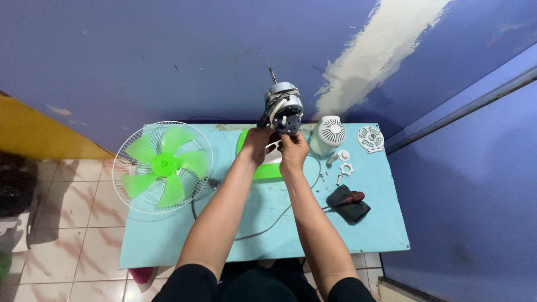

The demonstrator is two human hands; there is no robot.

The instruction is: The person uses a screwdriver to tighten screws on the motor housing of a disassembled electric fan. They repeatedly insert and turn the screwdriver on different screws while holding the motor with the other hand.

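- Both forearms reach over matte turquoise table (369, 223).
- Wire grille (162, 166), round, cradles glossy green five-blade propeller (166, 165).
- Green-white fan base (267, 168) carries bare motor (283, 107), metal shaft upright.
- Left hand (257, 144), right hand (293, 150): fingers clamped beneath motor.
- Ribbed white cap (328, 134) beside.

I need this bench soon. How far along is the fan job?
Stripped down already: grille with green blades, rear motor cover, and small screws and fittings lie loose on the table. In hand: both hands, left and right, hold the bare motor over the green base. Reassembly is not yet begun.
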